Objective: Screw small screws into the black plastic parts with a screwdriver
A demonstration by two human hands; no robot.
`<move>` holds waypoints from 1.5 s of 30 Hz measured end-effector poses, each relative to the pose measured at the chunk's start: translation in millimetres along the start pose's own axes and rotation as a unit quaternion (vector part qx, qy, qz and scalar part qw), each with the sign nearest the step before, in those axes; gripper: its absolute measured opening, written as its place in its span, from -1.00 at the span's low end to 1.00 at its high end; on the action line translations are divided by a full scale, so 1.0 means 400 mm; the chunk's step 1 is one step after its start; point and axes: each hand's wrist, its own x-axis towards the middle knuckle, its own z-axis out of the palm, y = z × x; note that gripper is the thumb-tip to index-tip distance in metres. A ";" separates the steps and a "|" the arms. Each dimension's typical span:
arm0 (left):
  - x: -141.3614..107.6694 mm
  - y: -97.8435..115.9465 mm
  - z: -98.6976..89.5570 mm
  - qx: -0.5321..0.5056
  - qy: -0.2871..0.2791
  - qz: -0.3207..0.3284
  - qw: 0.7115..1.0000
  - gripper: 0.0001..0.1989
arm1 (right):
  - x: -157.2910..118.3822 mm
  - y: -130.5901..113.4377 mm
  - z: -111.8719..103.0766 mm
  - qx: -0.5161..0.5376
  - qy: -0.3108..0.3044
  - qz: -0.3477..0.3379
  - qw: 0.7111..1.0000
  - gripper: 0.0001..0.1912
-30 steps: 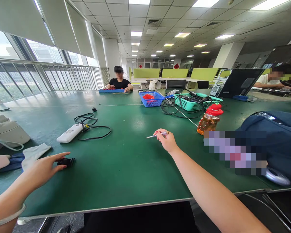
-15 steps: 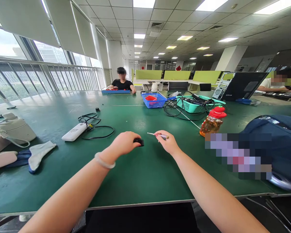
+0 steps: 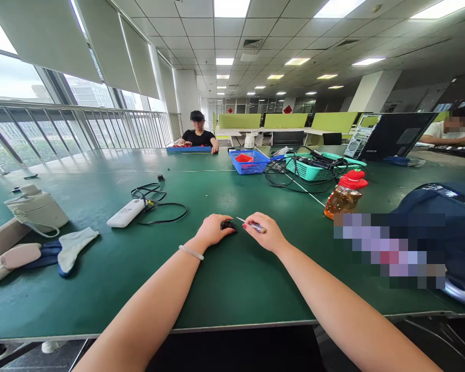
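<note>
Near the middle of the green table, my left hand point(image 3: 214, 230) has its fingers curled round a small black block-like part point(image 3: 228, 225); its exact kind is too small to tell. A pale bracelet point(image 3: 191, 252) circles that wrist. Just to the right, my right hand point(image 3: 266, 232) grips a screwdriver point(image 3: 259, 228) with a thin metal shaft and a short, partly see-through handle. The shaft points left toward the black part, with a small gap visible between its tip and the part.
Left lie a white power bank point(image 3: 127, 213) with a black cable, a cream bottle point(image 3: 39, 206) and gloves point(image 3: 75, 248). Farther back are a blue basket point(image 3: 250, 166) and a teal basket point(image 3: 313, 170) of cables. A red-capped bottle point(image 3: 344, 199) and dark bag point(image 3: 445, 222) stand right. A person point(image 3: 197, 137) sits opposite.
My left hand has turned and come down to the table with the black part. The screwdriver has come closer to the part and now slopes down to the right.
</note>
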 end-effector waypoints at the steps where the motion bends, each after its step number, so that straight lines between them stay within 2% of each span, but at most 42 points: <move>1: 0.002 -0.003 0.003 -0.005 0.000 -0.003 1.000 -0.57 | -0.001 -0.007 0.000 -0.016 0.001 -0.023 1.000 -0.77; 4: 0.006 -0.008 0.010 -0.018 -0.001 -0.004 1.000 -0.52 | -0.006 -0.030 0.007 -0.062 -0.006 -0.104 0.993 -0.83; 8: 0.004 -0.012 0.011 -0.031 -0.004 0.016 0.999 -0.59 | -0.009 -0.057 0.026 -0.126 -0.037 -0.213 0.968 -0.88; 13: 0.002 -0.010 0.012 -0.043 0.002 0.025 0.999 -0.64 | -0.007 -0.069 0.034 -0.198 -0.045 -0.278 0.939 -0.83; 21: 0.003 -0.010 0.015 -0.063 0.003 0.027 0.998 -0.66 | -0.009 -0.076 0.019 -0.190 -0.054 -0.314 0.929 -0.83; 32: 0.006 -0.016 0.023 -0.071 0.006 0.018 0.997 -0.65 | -0.013 -0.081 0.033 -0.254 -0.149 -0.305 0.906 -0.86; 45: 0.006 -0.016 0.023 -0.063 0.005 0.013 0.998 -0.63 | -0.010 -0.082 0.021 -0.250 -0.200 -0.284 0.904 -0.81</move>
